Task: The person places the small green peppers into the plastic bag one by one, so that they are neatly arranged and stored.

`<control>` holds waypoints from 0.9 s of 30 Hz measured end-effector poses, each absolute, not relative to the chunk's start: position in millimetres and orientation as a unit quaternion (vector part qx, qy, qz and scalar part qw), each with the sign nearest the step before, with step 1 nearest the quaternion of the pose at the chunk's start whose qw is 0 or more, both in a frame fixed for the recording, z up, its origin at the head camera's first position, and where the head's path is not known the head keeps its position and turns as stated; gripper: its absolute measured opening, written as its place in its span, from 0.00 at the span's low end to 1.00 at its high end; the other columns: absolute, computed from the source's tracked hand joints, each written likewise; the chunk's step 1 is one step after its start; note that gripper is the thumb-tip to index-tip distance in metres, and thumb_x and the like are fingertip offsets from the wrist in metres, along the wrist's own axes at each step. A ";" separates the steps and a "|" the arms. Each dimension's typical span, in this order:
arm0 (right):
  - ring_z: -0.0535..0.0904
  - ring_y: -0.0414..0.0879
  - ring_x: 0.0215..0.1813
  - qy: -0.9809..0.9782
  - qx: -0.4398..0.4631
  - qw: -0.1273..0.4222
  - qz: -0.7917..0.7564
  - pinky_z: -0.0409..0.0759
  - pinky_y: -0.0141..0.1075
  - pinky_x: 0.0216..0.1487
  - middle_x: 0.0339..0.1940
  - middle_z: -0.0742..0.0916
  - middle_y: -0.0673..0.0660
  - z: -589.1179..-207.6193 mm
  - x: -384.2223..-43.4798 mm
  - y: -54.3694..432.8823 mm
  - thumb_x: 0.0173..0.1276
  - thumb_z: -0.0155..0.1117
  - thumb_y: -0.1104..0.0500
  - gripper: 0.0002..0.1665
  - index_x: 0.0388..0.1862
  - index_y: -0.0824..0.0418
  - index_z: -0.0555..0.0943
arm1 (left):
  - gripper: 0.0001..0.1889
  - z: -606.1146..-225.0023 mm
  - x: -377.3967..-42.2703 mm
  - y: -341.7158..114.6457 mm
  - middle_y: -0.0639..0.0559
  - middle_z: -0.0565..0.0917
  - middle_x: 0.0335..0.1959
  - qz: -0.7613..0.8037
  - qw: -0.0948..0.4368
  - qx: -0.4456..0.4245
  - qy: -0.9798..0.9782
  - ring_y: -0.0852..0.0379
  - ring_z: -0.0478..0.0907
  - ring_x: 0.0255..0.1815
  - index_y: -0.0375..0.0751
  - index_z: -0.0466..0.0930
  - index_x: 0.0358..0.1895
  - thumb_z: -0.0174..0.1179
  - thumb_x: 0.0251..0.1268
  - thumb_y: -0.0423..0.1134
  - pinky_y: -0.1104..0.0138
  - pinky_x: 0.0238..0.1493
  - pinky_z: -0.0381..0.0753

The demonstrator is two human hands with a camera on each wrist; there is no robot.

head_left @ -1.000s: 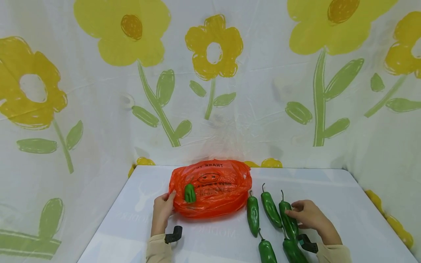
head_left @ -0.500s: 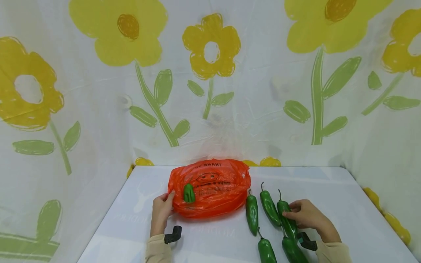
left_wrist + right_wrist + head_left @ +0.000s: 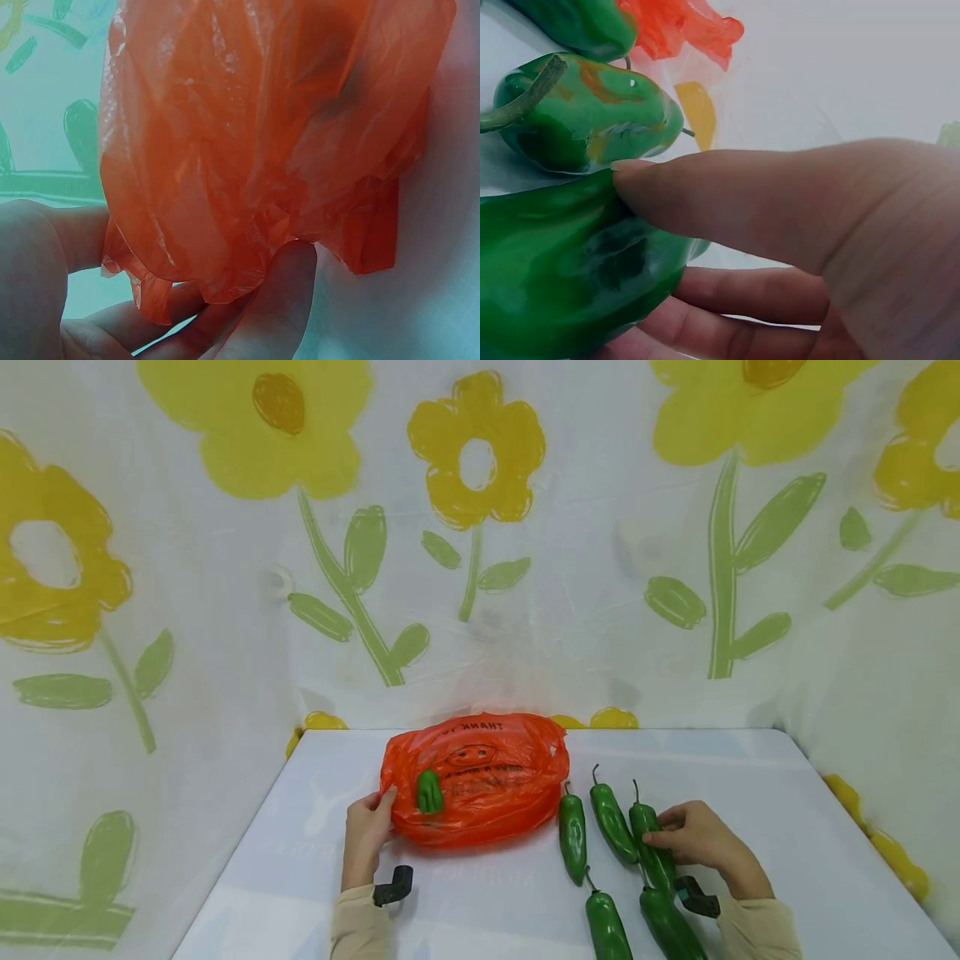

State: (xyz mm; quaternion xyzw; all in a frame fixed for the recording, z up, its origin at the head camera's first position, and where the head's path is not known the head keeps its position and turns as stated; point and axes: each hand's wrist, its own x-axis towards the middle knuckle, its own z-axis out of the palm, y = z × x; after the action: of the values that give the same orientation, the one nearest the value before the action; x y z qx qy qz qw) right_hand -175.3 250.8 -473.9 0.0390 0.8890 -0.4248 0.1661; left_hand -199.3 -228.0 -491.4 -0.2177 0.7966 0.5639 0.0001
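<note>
A red-orange plastic bag [image 3: 510, 810] with dark mirrored print lies toward the back of the table. My left hand [image 3: 365, 835] pinches its left edge; the left wrist view shows thin plastic [image 3: 202, 172] bunched between thumb and fingers. Against the bag's printed side shows a short, lobed green pepper [image 3: 430, 793]. Right of the bag, my right hand [image 3: 705, 843] grips a long green chili pepper [image 3: 660, 870], thumb on top and fingers along its far side. In the right wrist view, another chili pepper [image 3: 592, 112] with orange streaks lies close beside the held one.
More long green chili peppers lie near the held one: a slanted one [image 3: 613, 822], one beside the bag [image 3: 572, 839], and two toward the front, a left one [image 3: 607, 927] and a right one [image 3: 670, 927]. A flower-printed sheet [image 3: 585, 652] surrounds the white table [image 3: 465, 918].
The head view has shifted slightly, so everything sits a little higher in it. Both hands keep their holds on the bag and the chili pepper.
</note>
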 end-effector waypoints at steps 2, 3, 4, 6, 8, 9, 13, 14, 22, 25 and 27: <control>0.88 0.51 0.41 0.889 0.040 0.162 -0.427 0.91 0.48 0.41 0.45 0.86 0.71 -472.8 -175.5 250.4 0.64 0.74 0.57 0.38 0.58 0.87 0.73 | 0.32 -490.7 -198.8 -228.8 0.30 0.79 0.61 0.565 0.002 -0.217 0.796 0.45 0.79 0.48 0.28 0.71 0.71 0.49 0.81 0.55 0.63 0.45 0.89; 0.88 0.50 0.41 0.889 0.041 0.160 -0.427 0.91 0.48 0.40 0.45 0.86 0.71 -472.3 -175.4 250.3 0.64 0.75 0.57 0.37 0.58 0.87 0.73 | 0.33 -490.5 -198.5 -228.9 0.30 0.79 0.61 0.566 0.003 -0.217 0.795 0.45 0.80 0.48 0.28 0.71 0.71 0.49 0.81 0.55 0.62 0.46 0.90; 0.88 0.50 0.41 0.889 0.043 0.158 -0.427 0.91 0.47 0.41 0.45 0.87 0.70 -471.7 -175.2 250.3 0.64 0.75 0.57 0.37 0.58 0.87 0.74 | 0.33 -490.2 -198.3 -229.0 0.30 0.79 0.62 0.567 0.005 -0.216 0.795 0.45 0.80 0.49 0.28 0.70 0.71 0.49 0.81 0.55 0.62 0.47 0.90; 0.88 0.50 0.40 0.890 0.042 0.154 -0.426 0.91 0.47 0.41 0.44 0.87 0.70 -470.7 -175.0 250.5 0.64 0.75 0.57 0.37 0.57 0.86 0.75 | 0.33 -489.7 -198.1 -228.9 0.30 0.79 0.62 0.568 0.006 -0.217 0.794 0.44 0.80 0.49 0.28 0.70 0.72 0.49 0.81 0.55 0.62 0.47 0.90; 0.88 0.49 0.40 0.890 0.045 0.150 -0.427 0.91 0.46 0.41 0.44 0.88 0.69 -469.5 -175.2 250.7 0.64 0.75 0.56 0.36 0.57 0.85 0.75 | 0.33 -489.3 -198.1 -228.6 0.30 0.79 0.62 0.568 0.006 -0.219 0.793 0.45 0.79 0.49 0.28 0.70 0.72 0.49 0.81 0.55 0.62 0.47 0.90; 0.88 0.49 0.40 0.891 0.044 0.147 -0.427 0.91 0.46 0.41 0.44 0.88 0.69 -469.3 -175.3 250.9 0.64 0.75 0.56 0.36 0.57 0.85 0.76 | 0.33 -489.1 -198.1 -228.4 0.30 0.79 0.62 0.568 0.006 -0.221 0.793 0.45 0.79 0.49 0.28 0.70 0.72 0.49 0.80 0.55 0.63 0.46 0.90; 0.89 0.50 0.41 0.892 0.043 0.139 -0.428 0.91 0.46 0.41 0.44 0.89 0.68 -468.7 -175.4 251.8 0.65 0.75 0.56 0.35 0.56 0.85 0.77 | 0.34 -488.1 -198.2 -227.7 0.30 0.78 0.62 0.566 0.007 -0.225 0.793 0.44 0.79 0.49 0.28 0.69 0.72 0.50 0.80 0.56 0.63 0.46 0.90; 0.89 0.50 0.41 0.893 0.043 0.137 -0.427 0.91 0.46 0.41 0.44 0.89 0.69 -468.3 -175.4 251.9 0.65 0.75 0.56 0.35 0.56 0.85 0.77 | 0.34 -488.0 -198.2 -227.5 0.30 0.78 0.62 0.565 0.008 -0.226 0.794 0.44 0.79 0.50 0.28 0.69 0.72 0.50 0.80 0.56 0.62 0.46 0.90; 0.89 0.52 0.43 0.892 0.047 0.117 -0.433 0.91 0.46 0.42 0.51 0.87 0.76 -467.1 -176.3 252.2 0.68 0.73 0.54 0.36 0.59 0.84 0.76 | 0.34 -487.1 -197.7 -226.8 0.30 0.78 0.64 0.564 0.009 -0.228 0.793 0.44 0.79 0.51 0.29 0.69 0.73 0.50 0.80 0.56 0.61 0.47 0.90; 0.89 0.51 0.44 0.890 0.049 0.111 -0.439 0.91 0.46 0.42 0.52 0.86 0.76 -466.7 -176.4 252.5 0.68 0.73 0.53 0.36 0.60 0.84 0.76 | 0.34 -487.1 -197.8 -226.8 0.30 0.78 0.63 0.565 0.009 -0.227 0.793 0.44 0.79 0.50 0.29 0.69 0.72 0.50 0.80 0.56 0.62 0.47 0.90; 0.89 0.51 0.44 0.888 0.052 0.110 -0.443 0.91 0.46 0.42 0.52 0.87 0.76 -465.9 -176.3 252.6 0.69 0.73 0.53 0.36 0.60 0.83 0.76 | 0.34 -487.1 -197.9 -226.8 0.30 0.78 0.63 0.566 0.009 -0.227 0.792 0.45 0.79 0.50 0.28 0.69 0.72 0.50 0.80 0.56 0.62 0.47 0.90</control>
State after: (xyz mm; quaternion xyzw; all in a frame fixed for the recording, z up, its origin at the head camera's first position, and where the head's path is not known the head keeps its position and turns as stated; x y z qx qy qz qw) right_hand -176.3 252.6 -465.9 0.0518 0.8885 -0.4426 0.1097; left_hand -197.9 -226.8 -487.1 -0.2269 0.7923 0.5663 0.0093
